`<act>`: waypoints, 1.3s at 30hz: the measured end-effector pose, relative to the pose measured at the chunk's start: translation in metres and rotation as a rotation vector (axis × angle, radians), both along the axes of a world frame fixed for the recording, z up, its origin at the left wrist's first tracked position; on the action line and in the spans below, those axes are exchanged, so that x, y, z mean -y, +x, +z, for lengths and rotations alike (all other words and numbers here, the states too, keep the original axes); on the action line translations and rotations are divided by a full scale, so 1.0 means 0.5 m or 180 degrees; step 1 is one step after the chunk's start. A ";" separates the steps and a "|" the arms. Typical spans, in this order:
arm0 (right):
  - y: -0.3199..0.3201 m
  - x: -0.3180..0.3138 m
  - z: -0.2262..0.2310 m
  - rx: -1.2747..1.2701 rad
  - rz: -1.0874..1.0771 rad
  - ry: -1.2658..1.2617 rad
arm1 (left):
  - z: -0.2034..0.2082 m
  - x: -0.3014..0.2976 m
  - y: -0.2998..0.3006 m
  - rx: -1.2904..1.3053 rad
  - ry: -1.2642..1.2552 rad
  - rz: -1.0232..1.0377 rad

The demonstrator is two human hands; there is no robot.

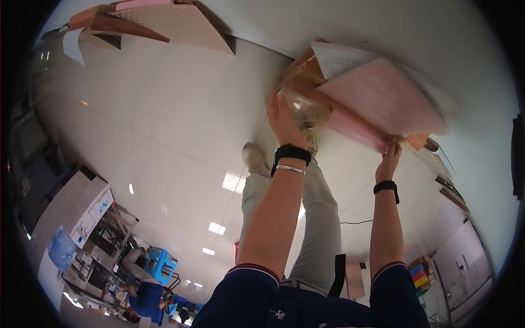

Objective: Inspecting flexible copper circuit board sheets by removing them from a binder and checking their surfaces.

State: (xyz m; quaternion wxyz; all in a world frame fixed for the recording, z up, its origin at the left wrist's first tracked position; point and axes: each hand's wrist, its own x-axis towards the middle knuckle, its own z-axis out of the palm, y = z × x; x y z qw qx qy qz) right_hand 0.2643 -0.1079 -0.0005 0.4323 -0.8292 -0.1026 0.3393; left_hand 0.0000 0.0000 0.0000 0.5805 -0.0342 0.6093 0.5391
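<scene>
A stack of copper-brown boards (pixel 306 71) interleaved with pink sheets (pixel 383 98) and topped by white paper (pixel 342 57) is held low over the floor in front of me. My left hand (pixel 284 121) grips its left end beside a clear, shiny wrapped part (pixel 309 109). At the near right edge, my right hand (pixel 389 157) pinches the pink sheet. Both wrists wear black bands. My grey trouser legs (pixel 317 218) and one shoe (pixel 254 158) show below the stack.
A second pile of copper boards with a beige perforated sheet (pixel 164 24) lies on the glossy white floor (pixel 164 126) at the upper left. Another person in blue (pixel 145 298) crouches by a blue stool (pixel 161 263) and white machines (pixel 76 210). Coloured bins (pixel 418 274) stand at the lower right.
</scene>
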 end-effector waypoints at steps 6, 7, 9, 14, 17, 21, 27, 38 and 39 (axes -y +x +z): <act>-0.026 -0.010 -0.029 0.0237 0.0029 -0.0158 | -0.025 -0.054 -0.015 -0.0497 0.0148 -0.0239; -0.022 -0.004 -0.038 0.0267 0.0121 -0.0088 | -0.031 -0.062 -0.009 -0.0685 0.0123 -0.0477; -0.023 0.002 -0.044 0.0299 0.0178 -0.0020 | -0.048 -0.067 -0.002 -0.0872 0.0103 -0.0749; -0.046 0.018 -0.034 0.0636 0.0472 -0.0055 | -0.085 -0.054 -0.016 -0.1683 0.0064 -0.0876; -0.056 0.035 -0.024 0.0740 0.0485 -0.0145 | -0.070 -0.043 -0.017 -0.2353 -0.0001 -0.1202; -0.067 0.078 -0.024 0.0705 0.0568 -0.0116 | -0.075 -0.009 -0.054 -0.2463 0.0194 -0.1417; -0.095 0.118 -0.003 0.0736 0.0695 -0.0186 | -0.060 0.045 -0.086 -0.2112 0.0206 -0.1364; -0.116 0.190 0.025 0.0480 0.1094 -0.0313 | -0.045 0.134 -0.130 -0.1463 0.0408 -0.1438; -0.113 0.196 0.026 0.0478 0.1097 -0.0323 | -0.042 0.137 -0.131 -0.1462 0.0397 -0.1438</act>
